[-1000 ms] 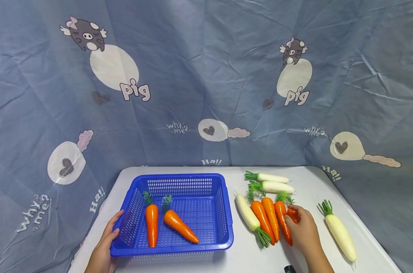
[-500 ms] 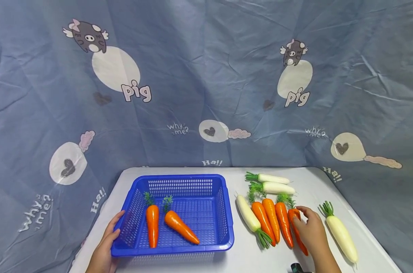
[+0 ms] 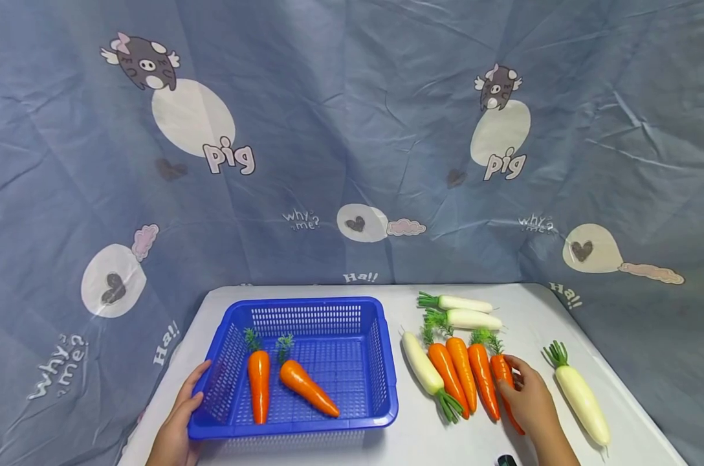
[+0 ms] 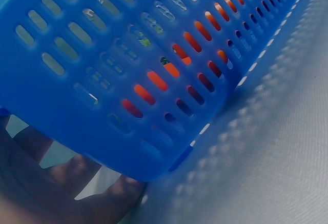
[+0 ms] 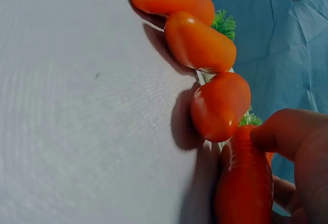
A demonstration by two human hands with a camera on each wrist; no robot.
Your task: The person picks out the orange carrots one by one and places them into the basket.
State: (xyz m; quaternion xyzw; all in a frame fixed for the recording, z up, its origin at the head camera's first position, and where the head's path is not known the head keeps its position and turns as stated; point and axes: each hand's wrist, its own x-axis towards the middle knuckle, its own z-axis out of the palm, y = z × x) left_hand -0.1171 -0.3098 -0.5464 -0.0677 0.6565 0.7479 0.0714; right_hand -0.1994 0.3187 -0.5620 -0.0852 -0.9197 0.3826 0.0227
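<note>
My right hand (image 3: pixel 531 398) has shifted rightward, pinching the end carrot (image 5: pixel 243 178) in a lower-right row of 4, while my left hand (image 3: pixel 176 427), fingers seemingly uncurled, touches the lower-left basket (image 3: pixel 294 428).

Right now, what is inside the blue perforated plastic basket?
A tapered orange carrot and another carrot, both with green leafy tops, lie apart in the basket. What lies directly beneath them is covered.

left grip (image 3: pixel 177 424): bare human hand, rounded fingertips, heavily shaded in the left wrist view. right grip (image 3: pixel 529 400): bare human hand, continuous with a bare forearm (image 3: pixel 552 446). small black round-ended item (image 3: pixel 506 460) appears beside the forearm; whether worn cannot be determined.
</note>
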